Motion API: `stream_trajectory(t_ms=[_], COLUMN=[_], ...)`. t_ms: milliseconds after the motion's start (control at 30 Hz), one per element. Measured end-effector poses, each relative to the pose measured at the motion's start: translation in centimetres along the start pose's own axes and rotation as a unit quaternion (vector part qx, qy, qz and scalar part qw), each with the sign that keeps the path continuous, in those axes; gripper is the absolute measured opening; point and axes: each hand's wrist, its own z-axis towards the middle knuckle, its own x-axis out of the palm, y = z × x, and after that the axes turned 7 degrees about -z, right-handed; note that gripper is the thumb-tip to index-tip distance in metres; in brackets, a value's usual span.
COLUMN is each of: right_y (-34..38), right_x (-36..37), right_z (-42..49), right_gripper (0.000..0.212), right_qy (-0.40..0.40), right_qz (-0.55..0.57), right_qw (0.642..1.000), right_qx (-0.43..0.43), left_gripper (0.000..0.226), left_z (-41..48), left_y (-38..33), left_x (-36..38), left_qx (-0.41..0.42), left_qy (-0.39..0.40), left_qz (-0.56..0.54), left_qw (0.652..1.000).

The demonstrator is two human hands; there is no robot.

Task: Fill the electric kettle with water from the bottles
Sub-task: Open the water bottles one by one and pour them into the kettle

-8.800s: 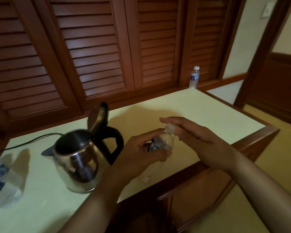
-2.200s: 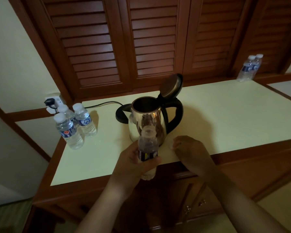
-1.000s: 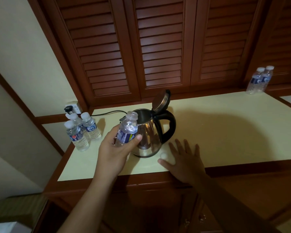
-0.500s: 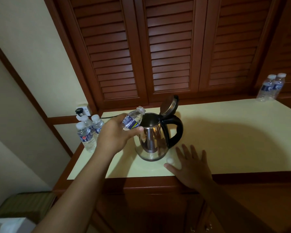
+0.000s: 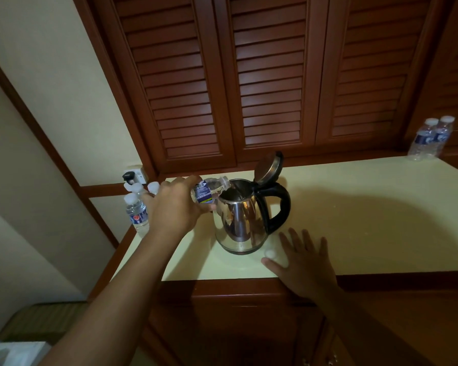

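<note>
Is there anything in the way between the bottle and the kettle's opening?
Nothing visible. The lid of the kettle is flipped up and back, so the top is open. The left hand holds the bottle tipped on its side, its uncapped mouth right at the kettle's rim.

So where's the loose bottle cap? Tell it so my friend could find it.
Start at the pale counter under the wooden shutters and find the shiny kettle. The cap lies just in front of the kettle's base, beside the thumb of the right hand. It is small, round and white, the only cap lying loose.
</note>
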Motion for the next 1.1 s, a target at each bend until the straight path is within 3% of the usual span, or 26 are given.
stream_trajectory(t_ms=[833, 1100], right_y=[-0.2, -0.1], right_x=[0.2, 0.0], right_z=[-0.5, -0.6], right_gripper=[0.092, 0.077], right_qy=[-0.045, -0.052], right_qz=[0.027, 0.030], right_qw=[0.999, 0.998], right_qx=[0.003, -0.001], left_gripper=[0.060, 0.064], left_z=[0.3, 0.8], left_y=[-1.3, -1.1], left_x=[1.2, 1.4], left_qx=[0.034, 0.062], left_qy=[-0.050, -0.063], left_qz=[0.088, 0.120], left_qw=[0.994, 0.989])
